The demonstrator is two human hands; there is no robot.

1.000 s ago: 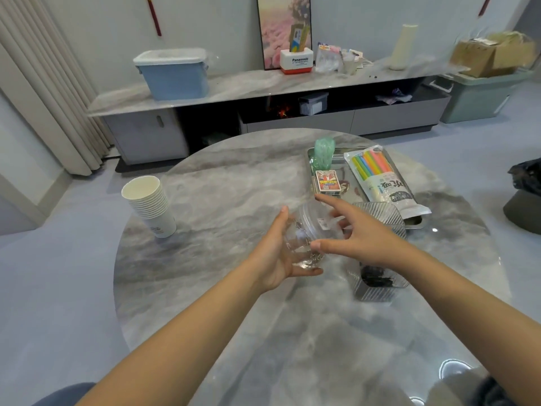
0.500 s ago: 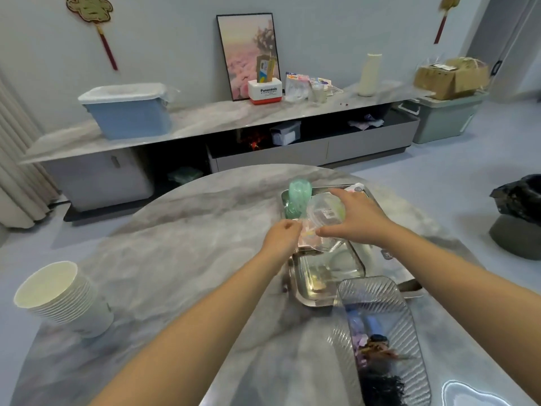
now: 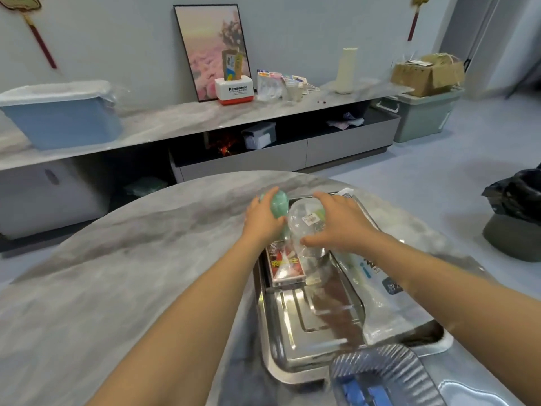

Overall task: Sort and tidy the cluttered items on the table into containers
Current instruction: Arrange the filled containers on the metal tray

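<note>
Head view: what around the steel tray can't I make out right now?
- Green roll: the left hand grips it and hides its lower part.
- Clear cup: contents unreadable through glare; the right hand holds it.
- Ribbed clear bin: cut off by the bottom edge.
- Straw pack: print blurred, partly under the right forearm.

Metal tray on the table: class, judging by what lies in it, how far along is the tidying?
Done: a red card box and a straw packet lie in the metal tray. In hand: the right hand grips a clear plastic cup over the tray, and the left hand holds a green roll. Left: setting both down.
</note>
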